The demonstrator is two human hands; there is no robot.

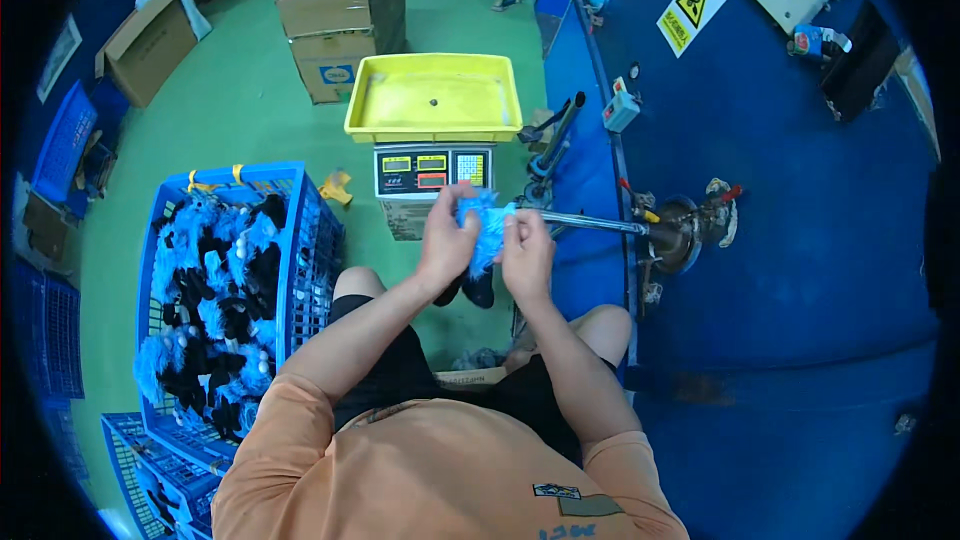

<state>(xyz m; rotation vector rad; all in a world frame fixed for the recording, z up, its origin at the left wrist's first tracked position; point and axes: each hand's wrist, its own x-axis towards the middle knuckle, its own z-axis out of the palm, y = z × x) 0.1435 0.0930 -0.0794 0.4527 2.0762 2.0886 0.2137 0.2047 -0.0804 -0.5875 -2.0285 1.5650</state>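
Observation:
Between my two hands is a blue furry plush toy skin (pixel 489 236) with black limp parts hanging below it. My left hand (pixel 447 240) grips its left side, thumb pressed on the fur. Fingers of my right hand (pixel 527 253) pinch its right edge, close to the end of a thin metal tube (pixel 590 222) that juts from the blue machine (pixel 780 240) on the right. Whether the tube's tip enters the skin is hidden by the fur and fingers. Just beyond my hands stands a digital scale (pixel 430 172) bearing a shallow yellow tray (pixel 434 134).
To my left, a blue plastic crate (pixel 296 270) holds many blue and black plush skins (pixel 215 290). More blue crates (pixel 125 440) sit behind it. An open cardboard box (pixel 345 20) stands beyond the scale. A yellow scrap (pixel 338 188) lies on the green floor.

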